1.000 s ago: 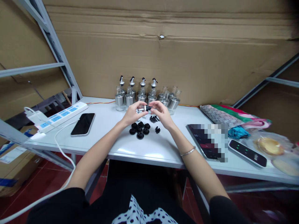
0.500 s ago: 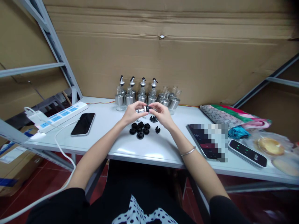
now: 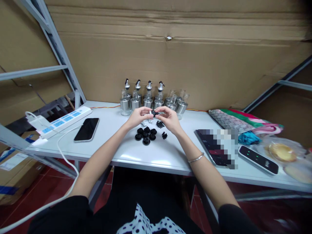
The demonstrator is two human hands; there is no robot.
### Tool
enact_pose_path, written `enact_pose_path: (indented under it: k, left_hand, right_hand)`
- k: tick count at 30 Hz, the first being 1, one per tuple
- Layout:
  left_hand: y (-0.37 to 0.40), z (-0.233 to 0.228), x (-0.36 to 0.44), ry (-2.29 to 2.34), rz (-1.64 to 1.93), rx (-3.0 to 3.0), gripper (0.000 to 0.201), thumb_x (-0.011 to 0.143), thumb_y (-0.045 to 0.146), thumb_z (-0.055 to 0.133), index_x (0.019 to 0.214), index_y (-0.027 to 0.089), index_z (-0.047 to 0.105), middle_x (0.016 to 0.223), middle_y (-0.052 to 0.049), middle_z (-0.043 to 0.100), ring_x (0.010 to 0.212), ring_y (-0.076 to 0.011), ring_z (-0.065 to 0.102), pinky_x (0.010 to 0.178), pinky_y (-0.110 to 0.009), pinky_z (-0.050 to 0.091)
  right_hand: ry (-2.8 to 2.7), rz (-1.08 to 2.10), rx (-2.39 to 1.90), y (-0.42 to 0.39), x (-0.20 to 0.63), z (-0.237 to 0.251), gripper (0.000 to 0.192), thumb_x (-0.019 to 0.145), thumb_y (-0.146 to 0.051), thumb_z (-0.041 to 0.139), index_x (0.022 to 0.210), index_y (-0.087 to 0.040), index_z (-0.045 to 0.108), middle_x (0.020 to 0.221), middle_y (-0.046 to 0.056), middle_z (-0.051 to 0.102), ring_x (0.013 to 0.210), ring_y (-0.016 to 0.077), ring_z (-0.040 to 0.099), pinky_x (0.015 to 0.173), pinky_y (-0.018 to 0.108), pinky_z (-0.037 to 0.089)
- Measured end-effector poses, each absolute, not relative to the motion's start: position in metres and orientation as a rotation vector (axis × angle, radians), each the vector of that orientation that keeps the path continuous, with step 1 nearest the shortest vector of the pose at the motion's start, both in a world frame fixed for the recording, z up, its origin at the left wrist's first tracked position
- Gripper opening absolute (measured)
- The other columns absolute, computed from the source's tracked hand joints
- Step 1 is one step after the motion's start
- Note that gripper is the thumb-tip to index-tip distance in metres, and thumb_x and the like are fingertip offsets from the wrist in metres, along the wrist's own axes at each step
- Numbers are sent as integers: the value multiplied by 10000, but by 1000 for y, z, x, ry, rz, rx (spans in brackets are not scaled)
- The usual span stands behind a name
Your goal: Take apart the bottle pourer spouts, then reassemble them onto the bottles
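Both hands meet over the middle of the white table, just in front of the bottles. Between them is a pour spout (image 3: 153, 113) with a silver body and a black ribbed stopper. My left hand (image 3: 137, 117) closes on its silver end, and my right hand (image 3: 169, 119) pinches the black stopper end. Under the hands lie some silver spout parts (image 3: 147, 122), partly hidden by the fingers. Nearer me sit several black round rubber stoppers (image 3: 146, 135) in a cluster. To their right are small black pieces (image 3: 164, 135), with another little pile (image 3: 160, 124) behind.
Glass bottles with steel sleeves (image 3: 148, 103) line the back, several topped with spouts. At left lie a power strip (image 3: 65, 122), a white cable and a phone (image 3: 87, 130). At right are a tablet-like screen (image 3: 214, 148), a black-topped device (image 3: 258, 160), a cloth bundle and bagged food.
The spout between my hands has turned slightly, and more of its black stopper faces me. My hands have hardly moved otherwise.
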State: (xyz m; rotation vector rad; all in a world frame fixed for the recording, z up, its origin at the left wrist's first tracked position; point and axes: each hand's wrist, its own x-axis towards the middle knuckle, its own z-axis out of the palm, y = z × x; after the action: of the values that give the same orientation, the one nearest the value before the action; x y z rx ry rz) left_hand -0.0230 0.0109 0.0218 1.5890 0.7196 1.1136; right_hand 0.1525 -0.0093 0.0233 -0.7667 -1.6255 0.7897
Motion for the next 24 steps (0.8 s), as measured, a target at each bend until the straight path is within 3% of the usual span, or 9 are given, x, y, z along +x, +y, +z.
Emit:
enact_pose_path:
  k: [6,10,14,20,24]
  left_hand:
    - [11,20,-22,705,1113,1598,394,638,312,741,942,112,590,810,-46,678,722,-163,668,728,-302,509]
    - [11,20,-22,715,1170,1643,364,650,290,721,939,121,576,844,-50,673,739,-156,660,724,-288,514]
    - [12,17,-21,726,1210,1696,372,640,287,717,937,119,571,872,-63,666,766,-152,648,729,-281,509]
    - [18,18,-27,894,1347,1829,387,673,368,700,954,124,595,927,-81,664,909,-191,626,827,-312,485]
    - [28,17,-42,1161,1366,2090,312,734,285,636,1022,168,604,1064,-63,652,975,-195,604,895,-322,449]
  right_hand:
    - [-1624,756,-765,-11,152,24,188,639,-244,710,792,-201,608,897,34,628,896,188,592,733,317,497]
    - [-1581,743,-797,-12,151,24,254,653,-308,709,860,-207,601,941,39,622,925,183,570,722,298,500]
    - [-1554,784,-897,-9,151,22,283,689,-396,676,869,-190,604,846,33,627,788,156,576,675,291,496]
    - [-1507,730,-947,-5,154,20,273,657,-375,695,835,-180,627,855,51,660,774,170,597,704,317,504]
    - [-1501,612,-1003,-2,157,21,229,681,-337,663,841,-173,646,898,67,675,812,184,610,768,346,496]
